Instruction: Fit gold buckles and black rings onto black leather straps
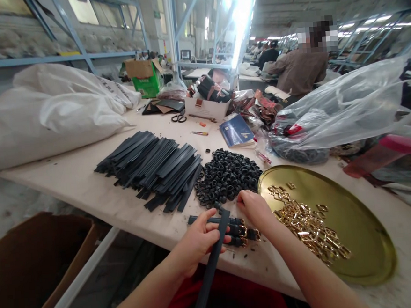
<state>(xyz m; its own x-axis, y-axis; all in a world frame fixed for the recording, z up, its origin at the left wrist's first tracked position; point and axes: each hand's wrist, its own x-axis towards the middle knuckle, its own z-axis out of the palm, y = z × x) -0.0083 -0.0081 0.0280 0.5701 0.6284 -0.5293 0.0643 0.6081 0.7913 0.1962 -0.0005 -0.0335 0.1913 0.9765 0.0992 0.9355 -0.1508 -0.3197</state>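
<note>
My left hand [201, 241]: one finger extended, thumb and other fingers closed in a grip. My left forearm [154, 284], bare, slants inward from below. My right hand [255, 209]: fingers curled, fingertips partly hidden from me. My right forearm [306, 257], also bare, angles inward. Hands apart, near each other.

I'm standing in a factory workshop: the broad pale worktable [77, 179] carries piled flat black strips [150, 169] and small gold metal buckles [309, 226]; blue metal racks [37, 61] stand behind, with a brown-clad person [298, 70] and white ceiling lamps [384, 18] farther back.
</note>
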